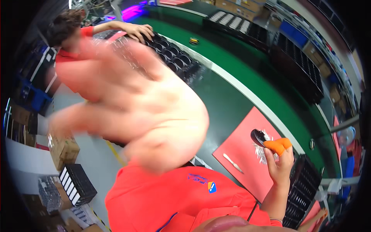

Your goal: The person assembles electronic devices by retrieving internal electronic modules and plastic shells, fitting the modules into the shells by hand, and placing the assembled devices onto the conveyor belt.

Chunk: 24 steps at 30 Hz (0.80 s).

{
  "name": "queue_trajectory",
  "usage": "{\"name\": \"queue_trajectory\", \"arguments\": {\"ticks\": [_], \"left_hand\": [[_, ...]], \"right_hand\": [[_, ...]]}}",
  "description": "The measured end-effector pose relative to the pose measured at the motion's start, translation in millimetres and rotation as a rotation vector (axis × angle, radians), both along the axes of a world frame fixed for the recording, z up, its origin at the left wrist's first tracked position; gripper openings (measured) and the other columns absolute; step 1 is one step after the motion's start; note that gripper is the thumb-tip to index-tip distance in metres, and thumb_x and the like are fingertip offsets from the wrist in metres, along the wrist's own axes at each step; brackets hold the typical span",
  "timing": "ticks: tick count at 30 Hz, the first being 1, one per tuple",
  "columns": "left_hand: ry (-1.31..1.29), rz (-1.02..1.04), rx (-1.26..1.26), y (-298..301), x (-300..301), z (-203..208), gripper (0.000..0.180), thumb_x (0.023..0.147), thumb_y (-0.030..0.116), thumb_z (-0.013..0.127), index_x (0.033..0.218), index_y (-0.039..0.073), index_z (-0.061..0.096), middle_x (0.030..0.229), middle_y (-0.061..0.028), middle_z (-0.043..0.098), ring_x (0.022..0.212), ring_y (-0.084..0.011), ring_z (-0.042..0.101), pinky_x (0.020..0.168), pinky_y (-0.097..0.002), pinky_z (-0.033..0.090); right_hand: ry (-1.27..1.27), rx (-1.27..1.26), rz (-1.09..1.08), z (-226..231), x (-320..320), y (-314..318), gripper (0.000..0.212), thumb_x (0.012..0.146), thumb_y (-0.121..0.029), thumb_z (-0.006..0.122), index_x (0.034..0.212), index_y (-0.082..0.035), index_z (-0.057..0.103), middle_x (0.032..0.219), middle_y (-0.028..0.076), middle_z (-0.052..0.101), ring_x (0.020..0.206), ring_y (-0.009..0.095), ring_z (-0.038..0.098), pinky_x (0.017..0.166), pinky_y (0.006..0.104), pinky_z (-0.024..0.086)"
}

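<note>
My left hand is raised very close in the left half of the view. It is blurred by motion, but its fingers look spread apart, and I make out nothing held in it. On the right, my right hand wears orange finger covers and pinches a small black round part with a shiny face. Below that part lies a pink mat on the bench. A heap of thin white sticks rests on the mat, partly behind my fingers. Nearer me lies a single white swab-like stick.
Beyond the mat runs a green conveyor belt with a pale edge. Black trays stand right of my right hand. Another person reaches over a black tray with round pockets at the far left. Boxes stand at lower left.
</note>
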<state>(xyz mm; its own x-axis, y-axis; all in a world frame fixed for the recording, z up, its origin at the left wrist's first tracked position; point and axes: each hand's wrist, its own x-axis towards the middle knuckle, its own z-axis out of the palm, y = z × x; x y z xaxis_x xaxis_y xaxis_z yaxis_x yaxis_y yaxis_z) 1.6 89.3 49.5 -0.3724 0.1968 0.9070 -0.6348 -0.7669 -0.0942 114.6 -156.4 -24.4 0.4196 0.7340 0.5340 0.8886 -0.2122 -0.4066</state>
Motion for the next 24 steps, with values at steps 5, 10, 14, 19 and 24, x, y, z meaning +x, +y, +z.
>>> {"name": "queue_trajectory", "arguments": {"ticks": [5,10,14,19,24], "left_hand": [[0.954,-0.820,-0.508,-31,37,-117,0.070,0.089,0.034,0.058,0.141,0.001,0.025,0.136,-0.0126,0.038,0.098,-0.0143,0.050,0.086,-0.0287,0.042],[1.254,-1.223,-0.622,-58,31,-141,0.066,0.092,0.026,0.058,0.144,0.006,0.023,0.136,-0.0114,0.039,0.096,-0.0106,0.052,0.084,-0.0256,0.044],[1.424,-1.255,-0.613,-54,31,-153,0.049,0.094,0.015,0.054,0.138,0.005,0.035,0.126,-0.0091,0.050,0.091,-0.0104,0.055,0.081,-0.0266,0.048],[1.288,-1.175,-0.556,-52,45,-157,0.055,0.090,0.007,0.059,0.138,0.005,0.033,0.126,-0.0109,0.050,0.103,-0.0158,0.054,0.083,-0.0291,0.050],[1.167,-1.223,-0.642,-43,61,-143,0.061,0.086,0.011,0.066,0.137,0.008,0.033,0.129,-0.0139,0.050,0.100,-0.0154,0.057,0.079,-0.0272,0.051]], "right_hand": [[0.065,0.070,-0.020,-9,-1,22,0.016,0.076,0.002,0.068,0.090,-0.003,0.064,0.083,0.008,0.056,0.070,0.017,0.052,0.060,0.0273,0.043],[-0.088,-0.006,0.016,-28,5,27,0.019,0.075,-0.001,0.070,0.092,-0.005,0.064,0.086,0.010,0.056,0.072,0.024,0.055,0.062,0.0329,0.044],[-0.091,-0.019,0.078,-37,6,29,0.021,0.073,-0.006,0.072,0.093,-0.008,0.063,0.084,0.010,0.056,0.072,0.028,0.055,0.063,0.0384,0.044],[-0.104,0.040,0.025,-43,15,28,0.027,0.074,-0.007,0.073,0.100,-0.010,0.066,0.088,0.009,0.058,0.072,0.025,0.056,0.062,0.0351,0.044],[0.073,0.195,-0.058,-45,24,17,0.033,0.078,0.000,0.068,0.111,-0.007,0.064,0.090,0.007,0.059,0.072,0.017,0.055,0.064,0.0274,0.045]]}}
